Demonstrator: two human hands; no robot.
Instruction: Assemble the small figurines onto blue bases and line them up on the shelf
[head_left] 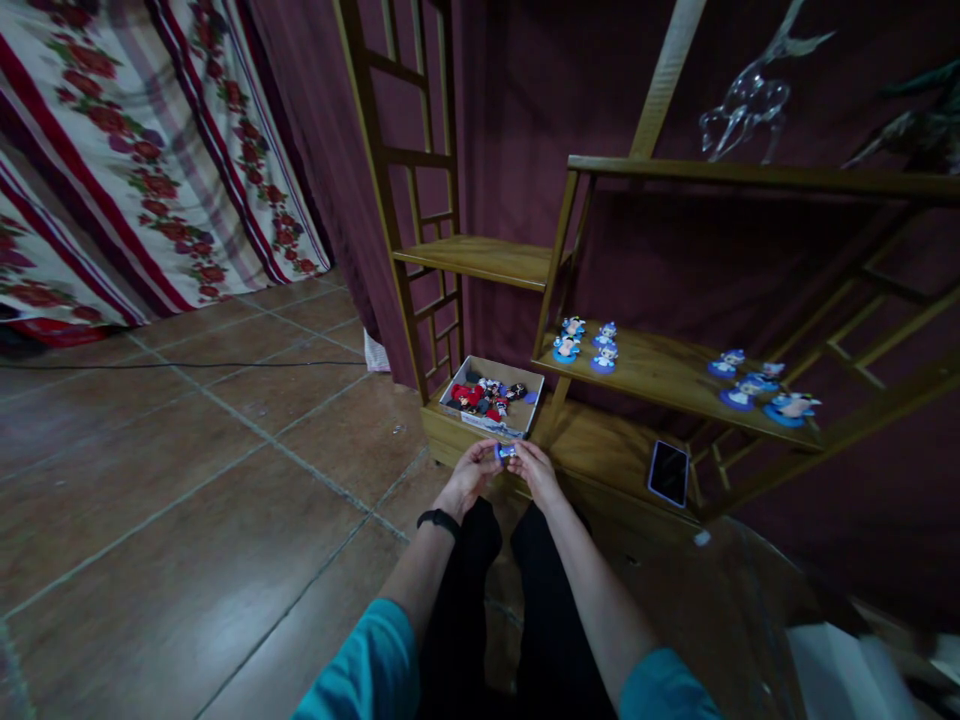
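The open cardboard box [517, 374] is my landmark here. It stands on the low wooden board of the shelf unit, and a pile of small figurines [469, 396], mostly red and black, lies inside it. On the person's side of the box, close to its near edge, both hands hold one purple-and-white figurine [507, 452] between them. The left hand [471, 474], with a black wristband [439, 520] on its wrist, has its fingers bent and closed at the purple end. The right hand [537, 472] pinches the other end with its fingertips; the exact contact is too small to see well.

To the right of the box and higher, a wooden shelf [660, 372] carries four figurines [604, 358] at its nearer end and four more figurines [739, 392] at its farther end. Also to the right of the box, below this shelf, lies a dark-screened tablet [669, 472]. Far above the box, to the right, stands a clear glass deer [746, 108].
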